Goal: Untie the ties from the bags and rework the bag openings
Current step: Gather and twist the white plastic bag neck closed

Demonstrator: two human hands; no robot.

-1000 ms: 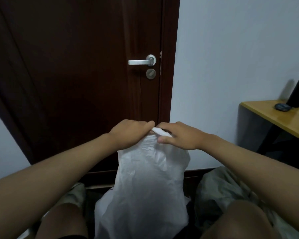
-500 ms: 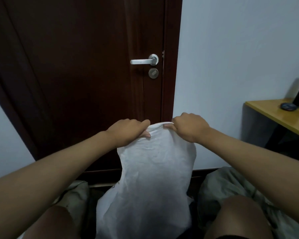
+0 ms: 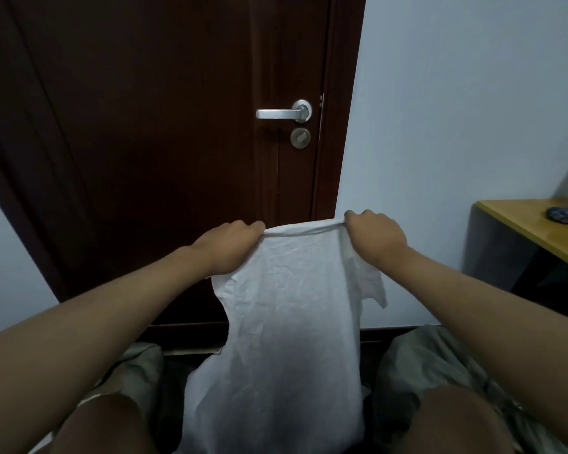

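1. Progress. No tie showed on the white bag (image 3: 286, 322); its top edge (image 3: 304, 228) ran as a taut, rolled line between the two hands, so the untying of this bag seemed done and the reworking of its opening seemed under way.
2. Left hand (image 3: 232, 245). The fingers were curled over the left end of the top edge and gripped it; the fingertips were hidden behind the film.
3. Right hand (image 3: 374, 239). The fingers were curled round the right end of the edge and pinched it, with a loose flap (image 3: 371, 286) hanging just below the wrist.
4. Position. The bag hung from the hands in mid-scene, in front of the door (image 3: 145, 142), its lower part falling between the knees.
5. Remaining work. Pale bags (image 3: 440, 365) lay on the floor at the right and the left, so further bags probably awaited; whether they bore ties could not be told.
6. Bag material. Thin, white, finely creased film, limp and slightly translucent, darker where it shaded itself near the bottom.
7. Surroundings. The door was dark brown wood with a brushed-metal lever handle (image 3: 284, 112) and a round lock below it. The far wall was smooth and pale. A desk (image 3: 532, 231) with a yellow wooden top stood at the right and carried a small dark object.
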